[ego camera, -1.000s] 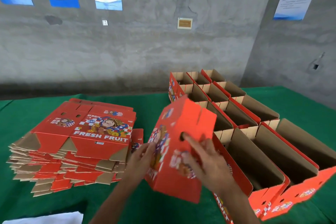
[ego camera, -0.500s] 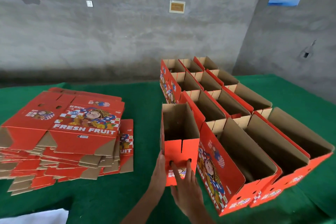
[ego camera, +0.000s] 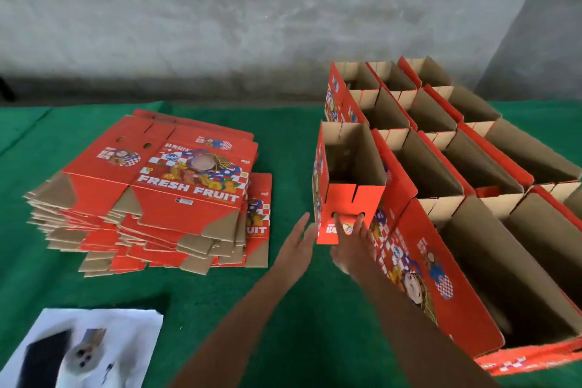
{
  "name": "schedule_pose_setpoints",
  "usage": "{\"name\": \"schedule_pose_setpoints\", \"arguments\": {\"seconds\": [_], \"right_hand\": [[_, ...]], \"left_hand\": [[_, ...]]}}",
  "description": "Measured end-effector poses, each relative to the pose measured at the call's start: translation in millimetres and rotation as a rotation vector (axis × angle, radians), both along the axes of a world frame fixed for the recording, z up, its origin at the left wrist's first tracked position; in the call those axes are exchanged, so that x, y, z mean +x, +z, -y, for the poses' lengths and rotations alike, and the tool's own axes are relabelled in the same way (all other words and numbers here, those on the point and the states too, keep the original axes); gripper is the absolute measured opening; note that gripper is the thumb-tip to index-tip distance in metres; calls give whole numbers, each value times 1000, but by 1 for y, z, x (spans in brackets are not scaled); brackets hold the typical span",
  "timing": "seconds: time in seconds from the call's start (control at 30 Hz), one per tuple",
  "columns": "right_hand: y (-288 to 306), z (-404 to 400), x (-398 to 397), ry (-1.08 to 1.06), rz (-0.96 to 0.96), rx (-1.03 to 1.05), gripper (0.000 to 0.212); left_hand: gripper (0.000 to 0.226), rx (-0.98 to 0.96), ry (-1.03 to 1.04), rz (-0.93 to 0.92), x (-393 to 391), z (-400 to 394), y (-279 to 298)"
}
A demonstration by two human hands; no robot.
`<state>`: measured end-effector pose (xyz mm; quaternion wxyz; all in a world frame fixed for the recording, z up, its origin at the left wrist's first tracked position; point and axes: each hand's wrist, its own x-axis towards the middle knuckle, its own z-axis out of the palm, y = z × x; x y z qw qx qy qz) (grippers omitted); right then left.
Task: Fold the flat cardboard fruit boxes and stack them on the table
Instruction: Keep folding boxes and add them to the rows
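The folded fruit box [ego camera: 348, 179] now stands open side up on the green counter [ego camera: 293, 148], touching the row of folded boxes [ego camera: 466, 173]. It was tipped before. Right hand [ego camera: 354, 244] pokes fingers into its holes. Left hand [ego camera: 297, 244] is flat beside it, holding nothing.

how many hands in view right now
2. The left hand is open at the near left corner of the leftmost folded box; the right hand has fingertips at its handle holes.

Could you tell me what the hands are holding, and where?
Right hand has fingertips in the finger holes of the upright red cardboard fruit box's near end flap; left hand holds nothing.
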<state>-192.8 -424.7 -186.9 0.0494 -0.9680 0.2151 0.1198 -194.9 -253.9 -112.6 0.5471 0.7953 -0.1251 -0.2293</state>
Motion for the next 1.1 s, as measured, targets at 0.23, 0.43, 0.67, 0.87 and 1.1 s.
{"name": "schedule_pose_setpoints", "arguments": {"seconds": [0.23,0.43,0.67,0.87,1.1], "right_hand": [[38,-62,41,-2,171,294,36],[59,-178,67,-127,282,1051,34],[48,-243,67,-288,486,1204,7],[70,-226,47,-390,642,1346,29],[139,-134,-28,-176,737,1293,38]], "left_hand": [[58,286,122,252,48,-67,1],[85,907,262,488,94,-159,6],[105,978,196,349,90,-198,-16],[84,758,187,493,67,-197,-8],[67,519,86,836,41,-203,33]]}}
